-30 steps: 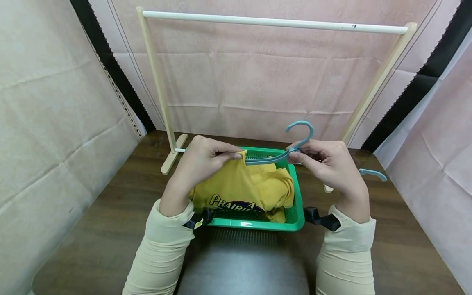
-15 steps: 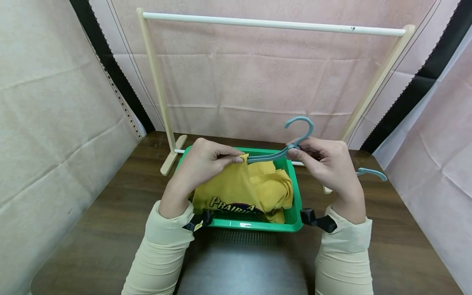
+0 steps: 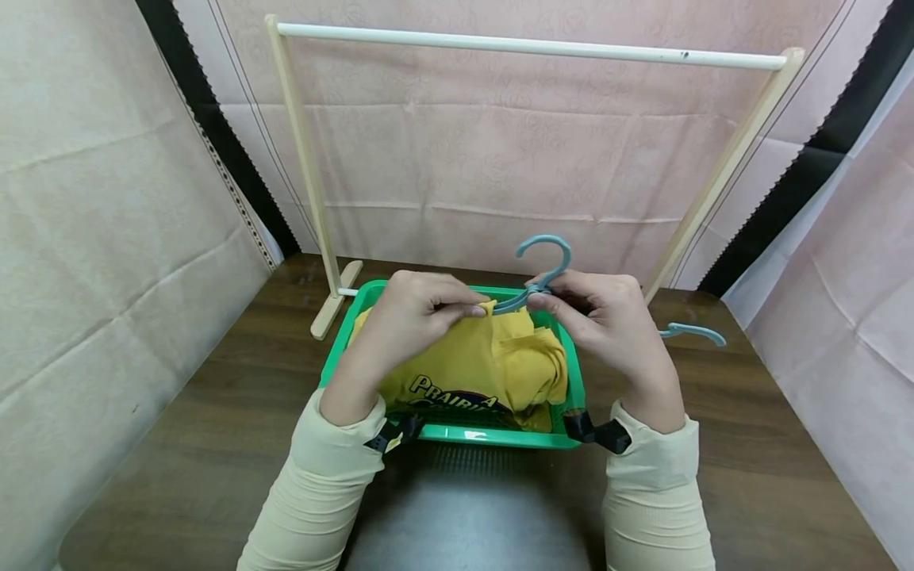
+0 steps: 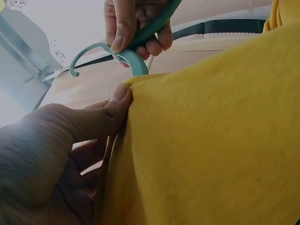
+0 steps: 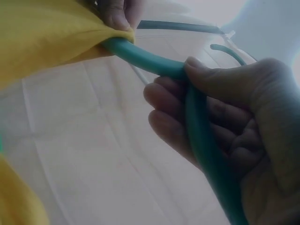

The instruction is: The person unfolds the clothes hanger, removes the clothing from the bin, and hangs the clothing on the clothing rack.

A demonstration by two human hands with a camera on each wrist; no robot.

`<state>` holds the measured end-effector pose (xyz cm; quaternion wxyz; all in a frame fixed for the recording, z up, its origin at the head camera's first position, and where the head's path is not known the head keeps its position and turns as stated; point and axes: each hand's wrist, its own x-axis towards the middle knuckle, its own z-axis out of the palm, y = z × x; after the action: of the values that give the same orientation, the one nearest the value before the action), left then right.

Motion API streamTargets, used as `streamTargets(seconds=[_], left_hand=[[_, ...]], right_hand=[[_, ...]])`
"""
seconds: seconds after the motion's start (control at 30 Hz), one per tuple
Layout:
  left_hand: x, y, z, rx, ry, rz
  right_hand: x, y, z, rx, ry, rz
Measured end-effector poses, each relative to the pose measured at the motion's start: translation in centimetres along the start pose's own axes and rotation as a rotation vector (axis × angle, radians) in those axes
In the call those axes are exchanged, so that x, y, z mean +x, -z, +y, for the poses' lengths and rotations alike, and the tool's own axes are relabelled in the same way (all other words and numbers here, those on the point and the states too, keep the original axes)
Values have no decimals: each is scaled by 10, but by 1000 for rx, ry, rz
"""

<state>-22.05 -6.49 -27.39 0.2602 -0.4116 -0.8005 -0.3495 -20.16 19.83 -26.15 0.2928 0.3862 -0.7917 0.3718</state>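
A yellow T-shirt (image 3: 450, 369) with dark lettering hangs from my left hand (image 3: 421, 317), whose thumb and fingers pinch it at the neck edge. One arm of a blue clothes hanger (image 3: 557, 254) runs inside the shirt. My right hand (image 3: 603, 317) grips the hanger just below its hook, thumb on top. In the right wrist view the hanger's other arm (image 5: 206, 140) lies bare across the palm. The left wrist view has the shirt's collar edge (image 4: 133, 84) between thumb and fingers, the hanger entering right there.
Under the hands stands a green basket (image 3: 493, 436) with more yellow cloth (image 3: 539, 365) in it. Behind it rises a rack with a white top bar (image 3: 500, 45) and wooden posts. A second blue hanger (image 3: 696, 329) lies on the brown table (image 3: 178, 476), partly behind the right hand.
My right hand has moved left with the hanger, so its hook is nearer the left hand and less of the arm shows outside the shirt. The left hand has shifted slightly right.
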Motion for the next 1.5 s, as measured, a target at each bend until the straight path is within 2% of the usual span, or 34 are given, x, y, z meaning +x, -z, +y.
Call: streamTargets(seconds=[0.13, 0.23, 0.3, 0.4, 0.63, 0.93, 1.23, 1.37, 1.5], left_hand=[[-3, 4, 1, 93, 15, -10], [-4, 7, 1, 107, 46, -37], [-4, 7, 2, 94, 65, -60], [-3, 6, 2, 87, 55, -69], [0, -3, 6, 27, -29, -13], [0, -5, 12, -12, -14, 19], [1, -6, 18, -70, -9, 49], [2, -7, 20, -90, -1, 54], [2, -5, 18, -57, 12, 59]], right_hand=[[0, 5, 0, -34, 14, 38], [-1, 9, 1, -50, 18, 63], [-2, 9, 2, -52, 15, 68], [-2, 7, 2, -47, 4, 68], [1, -2, -5, -13, 33, 83], [5, -10, -9, -4, 34, 70], [10, -22, -10, 22, 160, 115], [13, -25, -10, 58, 176, 87], [8, -14, -8, 38, 67, -10]])
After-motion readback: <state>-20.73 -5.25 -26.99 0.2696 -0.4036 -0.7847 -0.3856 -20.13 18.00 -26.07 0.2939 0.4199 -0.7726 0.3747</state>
